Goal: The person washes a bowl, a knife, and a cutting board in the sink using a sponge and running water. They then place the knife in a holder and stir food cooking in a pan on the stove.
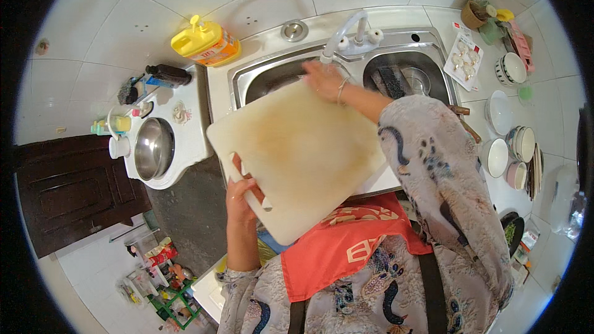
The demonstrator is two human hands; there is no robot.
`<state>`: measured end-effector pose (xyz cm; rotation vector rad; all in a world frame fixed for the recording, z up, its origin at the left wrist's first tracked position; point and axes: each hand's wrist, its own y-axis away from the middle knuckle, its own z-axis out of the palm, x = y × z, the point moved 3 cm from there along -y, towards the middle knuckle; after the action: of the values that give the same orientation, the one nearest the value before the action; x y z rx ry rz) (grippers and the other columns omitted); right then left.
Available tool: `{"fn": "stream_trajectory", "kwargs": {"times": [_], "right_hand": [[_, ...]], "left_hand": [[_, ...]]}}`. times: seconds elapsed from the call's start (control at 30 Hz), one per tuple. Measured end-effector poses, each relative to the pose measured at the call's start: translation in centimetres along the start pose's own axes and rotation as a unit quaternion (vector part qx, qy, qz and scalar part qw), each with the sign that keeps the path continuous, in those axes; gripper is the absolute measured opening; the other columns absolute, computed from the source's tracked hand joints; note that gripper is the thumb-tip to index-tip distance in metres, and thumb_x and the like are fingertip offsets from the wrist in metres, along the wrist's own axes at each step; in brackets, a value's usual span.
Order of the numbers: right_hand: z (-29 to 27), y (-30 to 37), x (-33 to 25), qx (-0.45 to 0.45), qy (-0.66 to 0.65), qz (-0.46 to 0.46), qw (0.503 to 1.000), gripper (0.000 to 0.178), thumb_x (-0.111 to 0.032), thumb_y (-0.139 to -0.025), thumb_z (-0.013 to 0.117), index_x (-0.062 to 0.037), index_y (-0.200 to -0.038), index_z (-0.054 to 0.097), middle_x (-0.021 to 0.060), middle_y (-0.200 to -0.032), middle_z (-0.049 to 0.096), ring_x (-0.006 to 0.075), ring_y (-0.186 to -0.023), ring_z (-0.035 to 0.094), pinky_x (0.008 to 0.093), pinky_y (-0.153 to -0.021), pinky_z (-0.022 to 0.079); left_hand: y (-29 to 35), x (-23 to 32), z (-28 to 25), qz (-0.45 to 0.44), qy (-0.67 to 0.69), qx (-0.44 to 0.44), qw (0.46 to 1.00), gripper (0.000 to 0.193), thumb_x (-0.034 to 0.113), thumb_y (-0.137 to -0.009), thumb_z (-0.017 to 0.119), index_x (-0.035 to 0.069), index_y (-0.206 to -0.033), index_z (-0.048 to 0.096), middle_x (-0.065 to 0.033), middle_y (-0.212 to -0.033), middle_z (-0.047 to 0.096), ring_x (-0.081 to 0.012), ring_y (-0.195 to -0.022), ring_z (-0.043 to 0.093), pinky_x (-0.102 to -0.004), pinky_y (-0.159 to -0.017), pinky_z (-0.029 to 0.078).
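Observation:
A large off-white cutting board [297,154] with brownish stains is tilted in front of me, over the near edge of the sink. My left hand [241,196] grips it at the lower left, fingers through the handle slot. Across the board's far edge reaches my right hand [325,81], fingers stretched out and slightly blurred, just below the white faucet [356,37]. Whether its palm presses on the board is hard to make out. The board hides part of the left sink basin [266,80]. In the right basin [377,65] lie a dark flat object and a strainer.
A yellow jug [207,42] stands behind the sink at left. A steel bowl [153,148] rests on the white side stand. Several bowls [495,158] line the right counter, near a blister pack [464,57]. Wooden handles [464,117] jut out beside the right basin.

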<state>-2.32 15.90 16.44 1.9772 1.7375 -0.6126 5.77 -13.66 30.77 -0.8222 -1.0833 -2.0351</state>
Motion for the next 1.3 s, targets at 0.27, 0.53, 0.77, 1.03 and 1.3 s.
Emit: {"fn": "stream_trajectory", "kwargs": {"times": [0.27, 0.53, 0.77, 1.03, 1.3], "right_hand": [[-2.3, 0.6, -19.5, -0.042, -0.103, -0.24, 0.964, 0.038, -0.037, -0.089, 0.041, -0.0092, -0.11, 0.055, 0.015, -0.106, 0.058, 0.0307, -0.099, 0.053, 0.0443, -0.084, 0.037], [-2.7, 0.6, 4.1, -0.104, -0.113, 0.125, 0.98, 0.058, -0.047, -0.09, 0.04, 0.0009, -0.123, 0.045, 0.0164, -0.113, 0.057, 0.0282, -0.106, 0.054, 0.0368, -0.091, 0.042], [-6.5, 10.1, 9.8, -0.117, -0.554, 0.266, 0.78, 0.038, -0.03, -0.089, 0.053, -0.0002, -0.112, 0.051, 0.01, -0.1, 0.06, 0.0167, -0.087, 0.059, 0.0295, -0.079, 0.048], [-12.3, 16.7, 9.8, 0.189, -0.398, 0.186, 0.878, 0.027, -0.021, -0.091, 0.051, -0.0012, -0.11, 0.053, 0.0023, -0.091, 0.061, 0.0086, -0.079, 0.054, 0.0249, -0.069, 0.045], [-14.7, 18.9, 9.9, 0.325, -0.368, 0.178, 0.853, 0.035, -0.025, -0.093, 0.047, 0.0012, -0.117, 0.049, 0.0063, -0.105, 0.058, 0.0136, -0.092, 0.053, 0.0275, -0.083, 0.042]], "left_hand": [[-0.6, 0.1, -0.3, -0.007, -0.003, 0.003, 1.0, 0.081, 0.003, -0.066, 0.051, 0.012, -0.14, 0.02, -0.0179, -0.109, 0.053, -0.0285, -0.094, 0.058, -0.0409, -0.078, 0.05], [1.3, 2.1, -1.4, 0.054, 0.104, -0.024, 0.993, 0.077, 0.007, -0.065, 0.051, 0.008, -0.138, 0.026, -0.0179, -0.131, 0.041, -0.0348, -0.119, 0.042, -0.0466, -0.097, 0.038], [-8.4, -2.6, -7.7, -0.057, -0.056, 0.132, 0.988, 0.029, 0.023, -0.083, 0.055, 0.002, -0.104, 0.055, -0.0105, -0.094, 0.061, -0.0218, -0.086, 0.06, -0.036, -0.077, 0.047], [-20.6, -10.4, -5.7, -0.095, -0.248, 0.05, 0.963, 0.038, 0.037, -0.093, 0.042, 0.005, -0.113, 0.046, -0.0041, -0.074, 0.052, -0.0115, -0.06, 0.047, -0.0292, -0.055, 0.042], [-27.9, -9.3, 2.2, 0.02, -0.164, -0.073, 0.984, 0.033, 0.032, -0.093, 0.042, 0.006, -0.112, 0.049, -0.0011, -0.091, 0.051, -0.0136, -0.084, 0.044, -0.0296, -0.08, 0.037]]}}
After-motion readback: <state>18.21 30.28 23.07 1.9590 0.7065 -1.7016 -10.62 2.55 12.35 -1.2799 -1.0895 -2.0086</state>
